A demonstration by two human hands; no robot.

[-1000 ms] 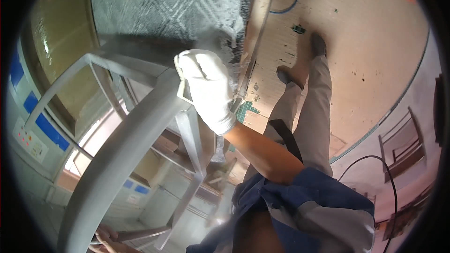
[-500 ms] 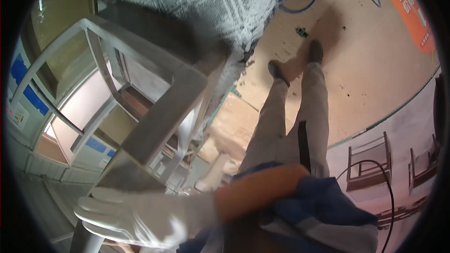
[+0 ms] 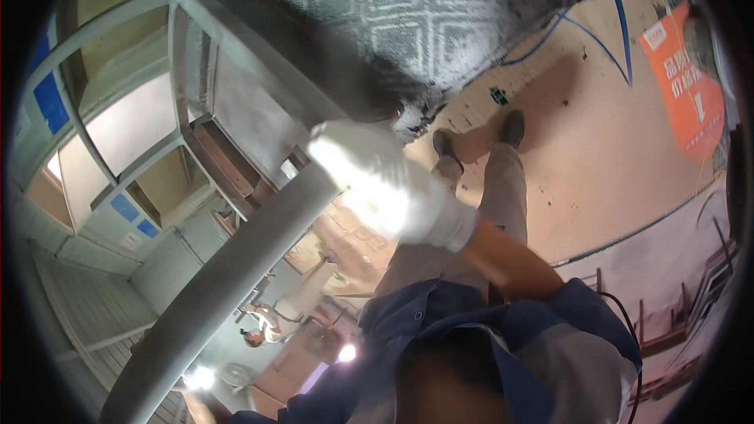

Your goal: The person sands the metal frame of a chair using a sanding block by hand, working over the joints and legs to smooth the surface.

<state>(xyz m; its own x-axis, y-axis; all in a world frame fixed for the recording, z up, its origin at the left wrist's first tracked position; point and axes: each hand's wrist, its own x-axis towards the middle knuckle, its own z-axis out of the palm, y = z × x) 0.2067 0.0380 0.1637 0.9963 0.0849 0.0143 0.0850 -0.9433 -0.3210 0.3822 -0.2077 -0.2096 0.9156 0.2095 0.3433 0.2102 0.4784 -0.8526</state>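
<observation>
A grey furniture frame, shaped like a chair, stands tilted across my left side, with a thick rounded bar running to the lower left. My right hand, in a white glove, is closed over the upper end of this bar, near a corner of the frame. Strong light washes out the glove, and the fingertips are blurred. At the lower left, the forearm of my left hand comes up beside the bar's lower end. A bright glare and the bar hide that hand's fingers.
Grey patterned carpet lies on the tan floor ahead. A blue hose and an orange sign are at the far right. More frames stand at the right. Another person is in the background.
My right hand has moved from the lower left bar up and right to the frame's corner. The frame has shifted and turned in view, and its rounded bar now faces me.
</observation>
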